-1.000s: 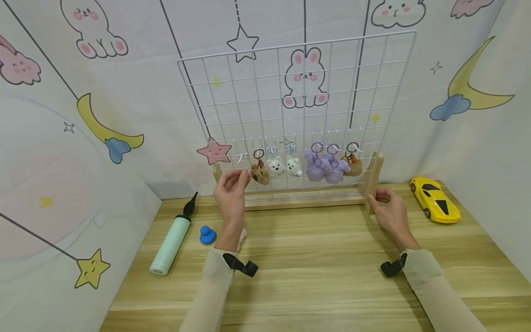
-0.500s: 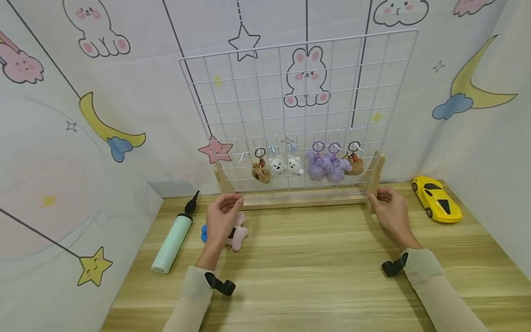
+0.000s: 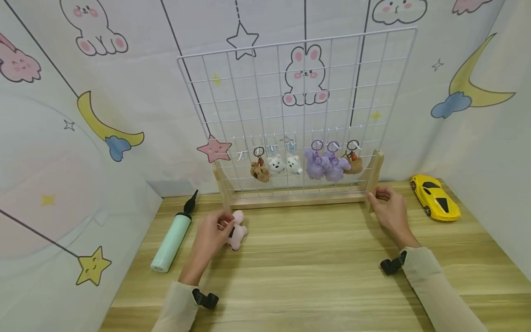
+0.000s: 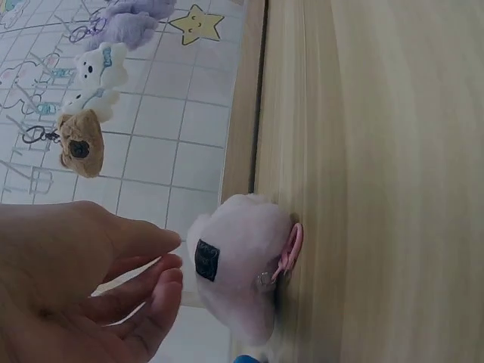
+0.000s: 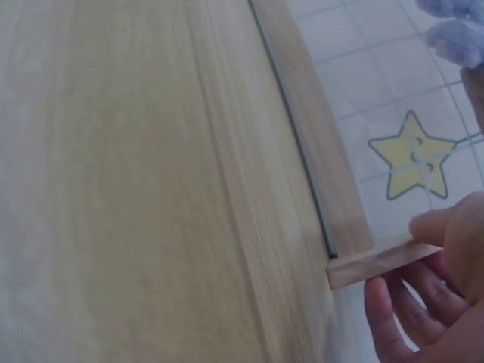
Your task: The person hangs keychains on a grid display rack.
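Beside my left hand [image 3: 210,236], a pale pink plush keychain [image 3: 237,237] lies on the wooden table. In the left wrist view its dark patch and pink strap [image 4: 291,248] face the camera; the loosely bent fingers and thumb come close to it with nothing between them. My right hand [image 3: 390,210] pinches the right end leg [image 5: 382,261] of a wooden stand [image 3: 298,200]. That stand holds up a white wire grid [image 3: 290,103]. On the grid's hooks hang two brown plush keychains [image 3: 260,172], two white ones [image 3: 275,164] and two purple ones [image 3: 316,165].
A mint green hand pump [image 3: 171,243] with a black nozzle lies at the left. The yellow toy car [image 3: 434,197] is at the right. A blue object [image 4: 246,358] just shows at the left wrist view's bottom edge. Printed cloth walls surround the table.
My left hand has come down from beside the hanging brown keychain to the pink plush on the table, covering the blue duck. The right hand has stayed at the stand's leg.
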Tool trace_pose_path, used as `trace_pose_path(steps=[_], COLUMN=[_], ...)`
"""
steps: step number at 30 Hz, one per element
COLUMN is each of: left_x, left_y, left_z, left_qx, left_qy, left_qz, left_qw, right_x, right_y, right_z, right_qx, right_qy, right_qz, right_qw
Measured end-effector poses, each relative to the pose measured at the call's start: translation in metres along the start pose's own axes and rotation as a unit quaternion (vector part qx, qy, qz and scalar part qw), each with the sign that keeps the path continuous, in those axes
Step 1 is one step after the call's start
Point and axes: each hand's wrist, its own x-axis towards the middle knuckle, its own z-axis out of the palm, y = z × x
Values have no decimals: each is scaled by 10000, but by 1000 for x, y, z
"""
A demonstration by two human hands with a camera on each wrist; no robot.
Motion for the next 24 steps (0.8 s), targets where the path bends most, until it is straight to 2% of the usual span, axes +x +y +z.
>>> trace_pose_path(steps=[3,6,11,13,19,24], left_x=[-9,-14,-15,-16,-17,-16], left_y=[1,4,11,12,11,10], left_z=[-6,-8,-5,-3,4,8], left_qx=[288,574,850,840,618,1202], left_qy=[-322,-632,-1138,-1336,-1403,-1476], left_qz=[129,391,889,933,1219,1576], left_qw=[9990,9956,9859,9830,9806,9690], right_x=[0,0,-1,-2,-1,0], right_y=[-1,-1,0,1,1,0], right_z=[1,2,1,1,1,1], right_qx=[-23,-57,-58,-34,-5,7], right_qy=[23,72,39,24,47,60], right_qz=[-31,-44,-20,8,21,12], right_qw=[10000,9999,10000,10000,10000,10000])
